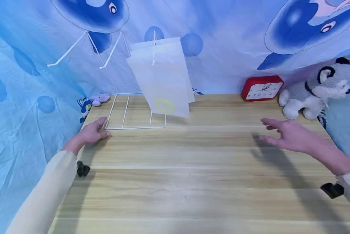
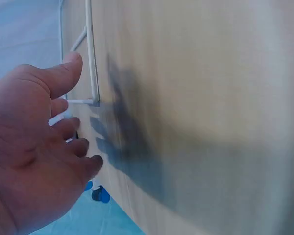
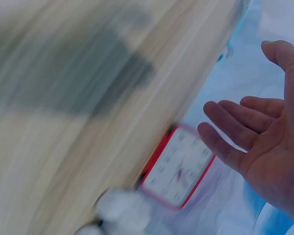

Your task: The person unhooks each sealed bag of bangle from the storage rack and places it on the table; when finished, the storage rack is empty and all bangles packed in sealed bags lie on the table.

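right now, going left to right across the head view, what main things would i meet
Left hand → hanging white sheets → red clock → plush dog

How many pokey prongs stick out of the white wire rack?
3: the left prong, bare; the middle prong, bare; the right prong, holding pale sheets, which might hide others.

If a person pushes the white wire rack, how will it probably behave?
The white wire rack looks light, since it is made of thin wire. Its wide base lies flat on the table, so it may slide rather than tip. The translucent sheets hang from one prong, so they would probably swing.
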Demonstrator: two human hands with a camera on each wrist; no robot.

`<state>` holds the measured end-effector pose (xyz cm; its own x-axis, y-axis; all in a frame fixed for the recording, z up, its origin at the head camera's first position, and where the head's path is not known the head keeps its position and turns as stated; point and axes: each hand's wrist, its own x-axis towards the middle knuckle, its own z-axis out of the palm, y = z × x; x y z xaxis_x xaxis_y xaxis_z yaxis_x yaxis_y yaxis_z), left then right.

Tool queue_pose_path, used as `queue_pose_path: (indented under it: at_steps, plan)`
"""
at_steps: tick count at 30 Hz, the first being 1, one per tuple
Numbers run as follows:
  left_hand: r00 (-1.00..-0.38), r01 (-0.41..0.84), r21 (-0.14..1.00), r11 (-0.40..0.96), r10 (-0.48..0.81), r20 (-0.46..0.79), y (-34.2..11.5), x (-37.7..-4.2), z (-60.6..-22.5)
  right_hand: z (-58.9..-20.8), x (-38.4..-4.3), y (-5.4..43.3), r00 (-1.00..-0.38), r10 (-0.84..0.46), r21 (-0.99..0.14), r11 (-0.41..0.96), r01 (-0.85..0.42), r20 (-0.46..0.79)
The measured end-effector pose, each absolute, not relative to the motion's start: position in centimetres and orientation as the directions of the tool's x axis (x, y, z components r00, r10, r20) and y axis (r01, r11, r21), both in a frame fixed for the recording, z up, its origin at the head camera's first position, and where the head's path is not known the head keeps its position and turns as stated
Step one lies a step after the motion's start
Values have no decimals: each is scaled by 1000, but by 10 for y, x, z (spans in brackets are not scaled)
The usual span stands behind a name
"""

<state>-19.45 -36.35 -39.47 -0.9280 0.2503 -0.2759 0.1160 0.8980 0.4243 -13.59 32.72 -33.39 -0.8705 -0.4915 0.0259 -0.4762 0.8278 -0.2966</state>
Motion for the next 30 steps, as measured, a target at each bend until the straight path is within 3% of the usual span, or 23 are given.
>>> queue_pose_path:
  at_steps: [4, 8, 12, 17, 21, 26, 30]
  plan:
    - [-920, 54, 471, 880, 228, -320, -361, -217, -401, -337, -145, 298, -817, -564, -370, 739, -563, 118]
    - [-912, 17, 493, 870, 216, -349, -364, -229, -408, -335, -155, 269, -793, -599, -414, 696, -586, 115]
    - [-914, 39, 491, 870, 229, -334, -368, -237, -410, -327, -169, 248, -783, -614, -448, 673, -588, 105]
    - [-898, 84, 432, 898, 256, -357, -367, -239, -410, -314, -188, 222, -757, -609, -524, 576, -627, 237]
    - [-891, 92, 407, 909, 258, -373, -363, -239, -409, -296, -195, 197, -780, -534, -637, 485, -599, 327]
    - [-886, 82, 418, 905, 258, -385, -362, -240, -409, -270, -202, 166, -816, -471, -780, 349, -520, 334]
    - [-884, 67, 427, 902, 252, -394, -364, -237, -409, -259, -212, 144, -812, -464, -827, 248, -504, 355]
